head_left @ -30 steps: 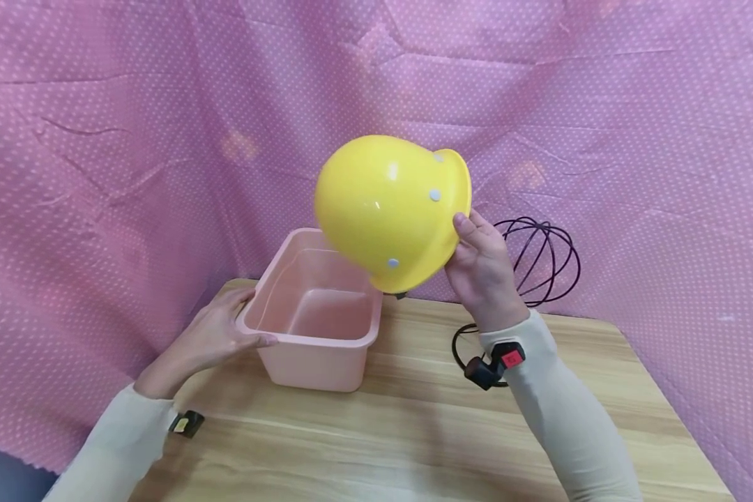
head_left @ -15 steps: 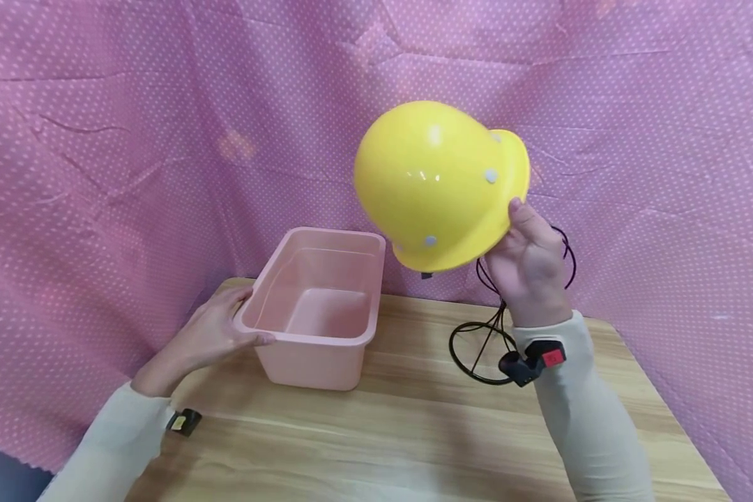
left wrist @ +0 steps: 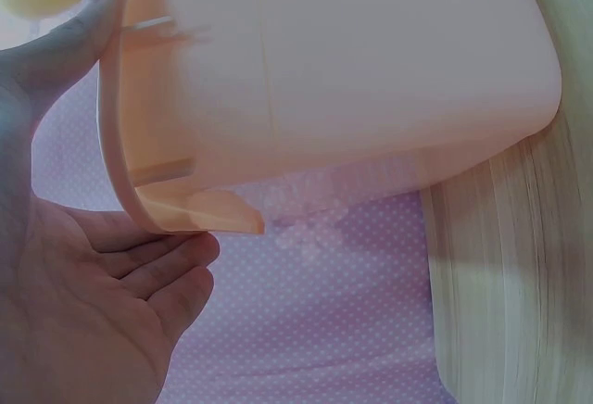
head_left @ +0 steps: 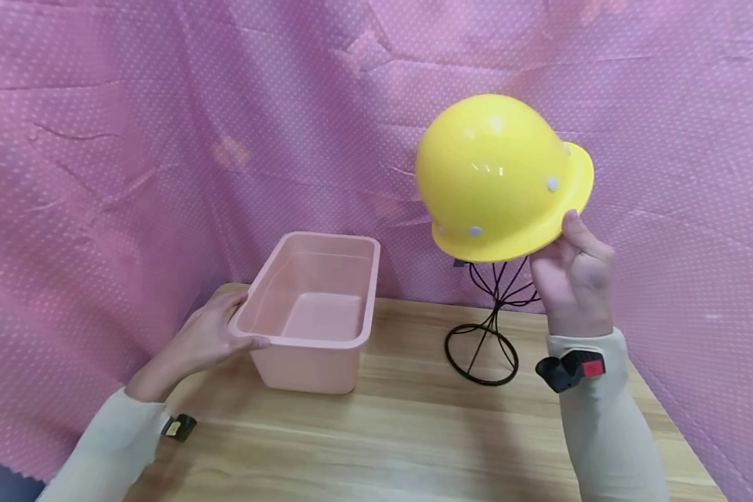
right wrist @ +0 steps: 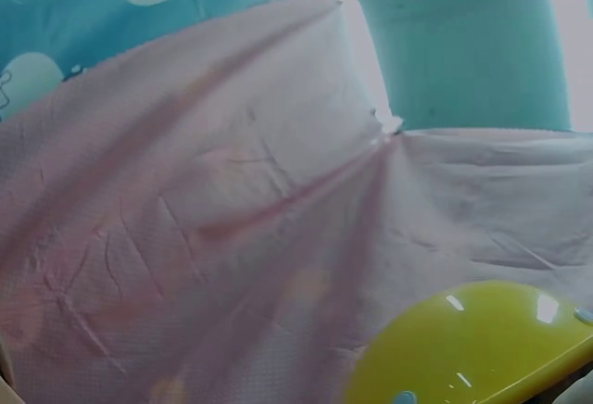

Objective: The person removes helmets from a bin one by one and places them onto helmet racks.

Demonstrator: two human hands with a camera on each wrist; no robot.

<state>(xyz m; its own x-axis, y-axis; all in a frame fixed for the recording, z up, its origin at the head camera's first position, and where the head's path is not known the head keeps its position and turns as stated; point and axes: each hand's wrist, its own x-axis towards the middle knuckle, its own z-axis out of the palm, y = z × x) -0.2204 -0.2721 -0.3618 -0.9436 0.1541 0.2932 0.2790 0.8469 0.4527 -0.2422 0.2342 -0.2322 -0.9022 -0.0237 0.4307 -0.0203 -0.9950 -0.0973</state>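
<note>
My right hand (head_left: 575, 279) holds a yellow hard hat (head_left: 489, 178) up by its brim, thumb on top and the other fingers hidden beneath. The hat's dome faces up, slightly tilted, with grey rivets along its side. Below it stands a black wire stand (head_left: 496, 307) with a ring base, its upper part covered by the hat in the head view. My left hand (head_left: 210, 336) grips the near left corner of a pink plastic bin (head_left: 307, 366). In the left wrist view its thumb lies along the rim, while the fingers (left wrist: 176, 274) bend at the corner. Nothing lies inside the bin.
A wood-grain table (head_left: 364, 446) carries the bin and stand. Pink dotted cloth (head_left: 326, 139) hangs behind and at both sides, close to the table's back edge. Each wrist wears a small black camera (head_left: 567, 369).
The right hand has carried the hard hat rightward from above the bin to over the wire stand, turning it more upright. The left hand keeps its grip on the bin.
</note>
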